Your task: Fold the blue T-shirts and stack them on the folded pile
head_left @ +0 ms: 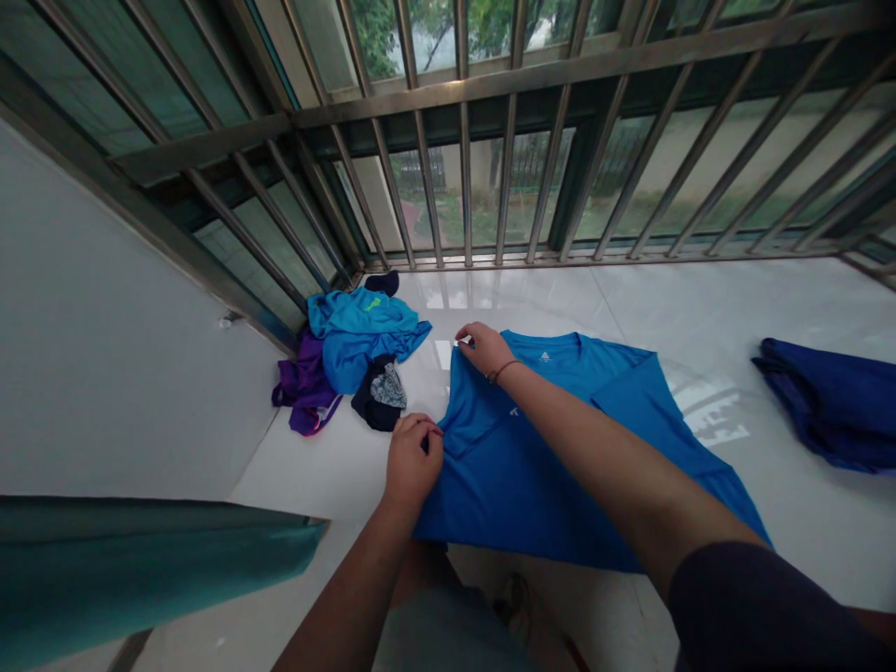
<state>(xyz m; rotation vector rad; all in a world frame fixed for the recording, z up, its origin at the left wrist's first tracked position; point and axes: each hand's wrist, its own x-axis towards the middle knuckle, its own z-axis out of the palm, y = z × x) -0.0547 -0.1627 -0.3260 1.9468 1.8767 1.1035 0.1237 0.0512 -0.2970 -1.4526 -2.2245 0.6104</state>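
Mid-frame, my left hand and right hand pinch a blue shirt by one edge, seemingly to hold it straight, though the grip shows poorly

Head view looks forward and down from the wearer's head, near above the blue shirt on the white ledge, facing the barred window.

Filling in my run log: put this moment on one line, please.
left hand: pinching edge of shirt; right hand: at shirt edge, farther out; shirt: spread on ledge; clothes pile: left; navy garment: right
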